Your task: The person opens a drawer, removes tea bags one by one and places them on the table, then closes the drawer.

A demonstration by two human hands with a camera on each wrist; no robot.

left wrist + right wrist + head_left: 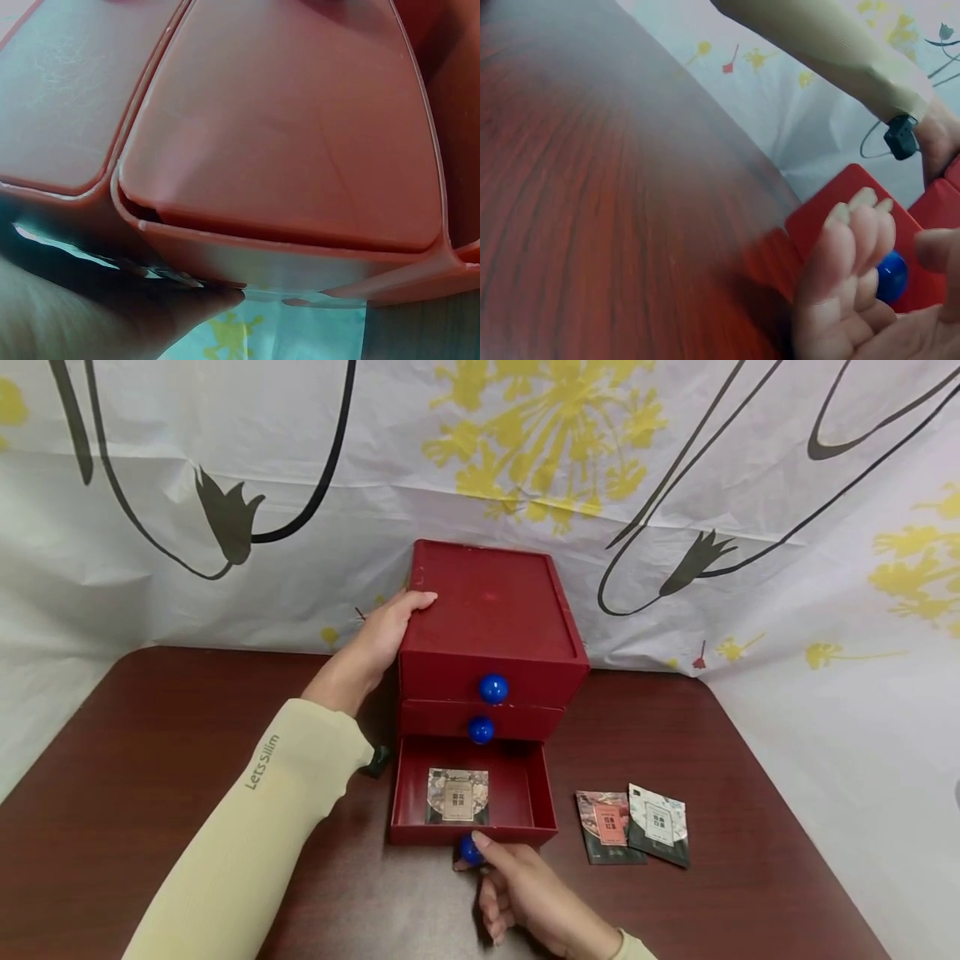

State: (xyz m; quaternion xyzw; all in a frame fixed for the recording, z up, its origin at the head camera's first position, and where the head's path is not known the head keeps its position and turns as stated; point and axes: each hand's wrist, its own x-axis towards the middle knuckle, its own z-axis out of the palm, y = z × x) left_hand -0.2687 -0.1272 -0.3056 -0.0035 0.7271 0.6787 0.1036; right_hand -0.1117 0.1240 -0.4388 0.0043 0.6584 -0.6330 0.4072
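Observation:
A red drawer cabinet (487, 602) stands at the back of the table with its bottom drawer (517, 777) pulled out. My left hand (382, 631) holds the cabinet's left side, thumb over the top edge; its other fingers are mostly hidden. At the drawer's front, my right hand (528, 889) pinches the blue knob (471, 850) between thumb and index finger, the other fingers curled below. Inside the drawer lies a beige-and-dark tea sachet (457, 796). The right wrist view shows the blue knob (892, 277) beside the fingers.
The middle and top drawers, with blue knobs (482, 729), are closed. Right of the cabinet, a red-labelled sachet (609, 827) and a white-labelled sachet (660, 825) lie overlapping on the dark wooden table (750, 860). A white patterned cloth (337, 510) hangs behind.

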